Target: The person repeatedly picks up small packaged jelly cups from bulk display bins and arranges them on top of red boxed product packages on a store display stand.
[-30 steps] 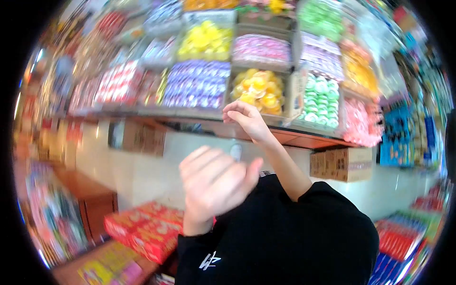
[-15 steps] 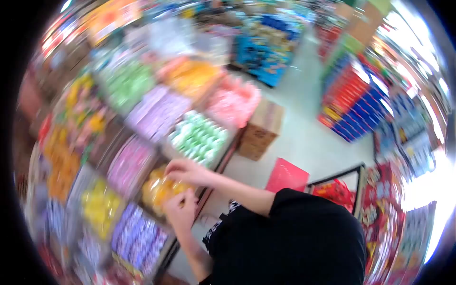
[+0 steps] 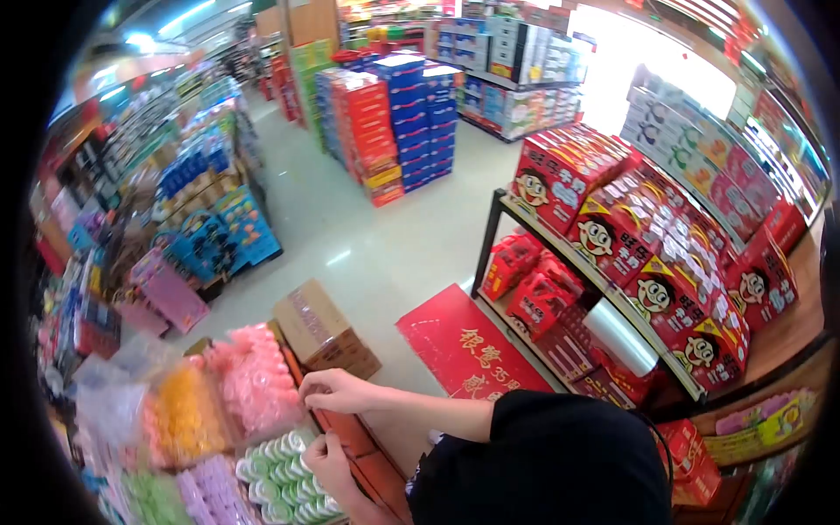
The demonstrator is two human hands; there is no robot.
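Observation:
My right hand (image 3: pixel 337 390) is held over the edge of the display, its fingers bent and drawn together. Below it in view, my left hand (image 3: pixel 327 462) has thumb and fingers pinched close. Whatever lies between the fingers of either hand, if anything, is too small or hidden to make out. Green-and-white wrapped pieces (image 3: pixel 278 472) sit in a bin beside my left hand. Pink wrapped packs (image 3: pixel 255 378) are piled left of my right hand. Under both hands runs the reddish-brown rim (image 3: pixel 346 429) of the display.
A cardboard box (image 3: pixel 322 328) stands on the floor against the display. Orange packs (image 3: pixel 182 418) and purple packs (image 3: pixel 214 490) fill other bins. A red mat (image 3: pixel 468 341) lies near a shelf of red cartons (image 3: pixel 612 241). Stacked red and blue boxes (image 3: pixel 394 122) rise farther off.
My view has swung toward the aisle and the shelves at right. Both hands were over yellow-orange packs and are now at the display's edge by the green-and-white and pink ones.

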